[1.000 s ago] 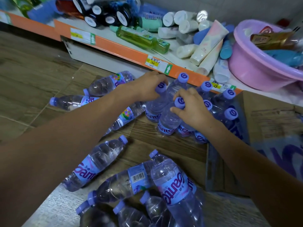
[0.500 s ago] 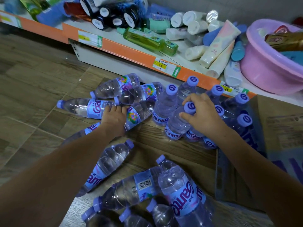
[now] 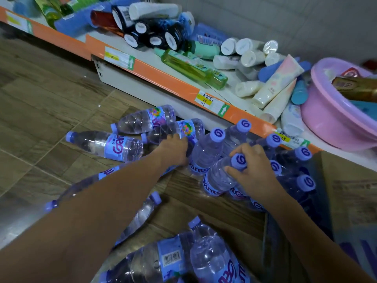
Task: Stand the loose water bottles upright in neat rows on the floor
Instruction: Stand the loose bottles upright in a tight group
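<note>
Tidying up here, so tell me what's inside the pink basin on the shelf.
The pink basin holds a gold-brown package, something teal-blue below it and a red-edged item behind. Its bottom is covered, and the frame edge cuts the rest.

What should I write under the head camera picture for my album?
Left hand reaches for a lying bottle while right hand grips an upright bottle.
</note>
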Action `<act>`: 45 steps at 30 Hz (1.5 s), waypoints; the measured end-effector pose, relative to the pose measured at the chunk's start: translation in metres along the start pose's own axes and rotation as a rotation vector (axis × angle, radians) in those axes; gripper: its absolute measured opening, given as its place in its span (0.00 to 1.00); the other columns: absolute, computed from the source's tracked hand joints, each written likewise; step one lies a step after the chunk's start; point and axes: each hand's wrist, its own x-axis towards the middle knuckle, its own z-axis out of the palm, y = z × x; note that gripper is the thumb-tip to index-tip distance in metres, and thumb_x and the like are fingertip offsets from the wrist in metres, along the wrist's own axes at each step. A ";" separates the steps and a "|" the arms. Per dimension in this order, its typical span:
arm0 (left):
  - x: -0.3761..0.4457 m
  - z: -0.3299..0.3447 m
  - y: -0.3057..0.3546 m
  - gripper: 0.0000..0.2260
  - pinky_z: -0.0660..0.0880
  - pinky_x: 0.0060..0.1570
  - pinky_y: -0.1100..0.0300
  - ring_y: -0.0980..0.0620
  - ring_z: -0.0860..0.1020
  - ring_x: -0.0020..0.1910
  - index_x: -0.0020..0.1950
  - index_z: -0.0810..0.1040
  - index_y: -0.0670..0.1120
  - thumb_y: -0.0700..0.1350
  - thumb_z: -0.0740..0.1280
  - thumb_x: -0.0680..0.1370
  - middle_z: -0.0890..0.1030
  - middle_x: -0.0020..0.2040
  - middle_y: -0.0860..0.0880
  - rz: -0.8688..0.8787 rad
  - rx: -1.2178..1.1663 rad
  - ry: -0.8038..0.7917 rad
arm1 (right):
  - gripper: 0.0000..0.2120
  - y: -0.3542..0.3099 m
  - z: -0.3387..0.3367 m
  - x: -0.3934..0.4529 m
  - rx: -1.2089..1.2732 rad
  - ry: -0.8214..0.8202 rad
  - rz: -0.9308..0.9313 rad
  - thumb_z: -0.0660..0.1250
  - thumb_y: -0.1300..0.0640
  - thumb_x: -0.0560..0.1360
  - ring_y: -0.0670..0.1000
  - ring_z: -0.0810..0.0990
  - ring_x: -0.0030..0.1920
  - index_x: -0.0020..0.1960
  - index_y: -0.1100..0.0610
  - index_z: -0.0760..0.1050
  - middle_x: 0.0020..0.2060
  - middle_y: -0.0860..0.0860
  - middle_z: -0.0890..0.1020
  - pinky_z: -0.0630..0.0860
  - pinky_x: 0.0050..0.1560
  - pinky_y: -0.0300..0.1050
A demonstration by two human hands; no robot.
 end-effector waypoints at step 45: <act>0.035 -0.093 0.033 0.29 0.72 0.53 0.52 0.46 0.74 0.55 0.57 0.62 0.45 0.42 0.77 0.65 0.74 0.54 0.47 0.263 -0.838 0.186 | 0.12 0.005 0.005 -0.002 0.078 0.009 0.007 0.70 0.60 0.70 0.44 0.68 0.43 0.48 0.53 0.69 0.45 0.47 0.63 0.63 0.47 0.34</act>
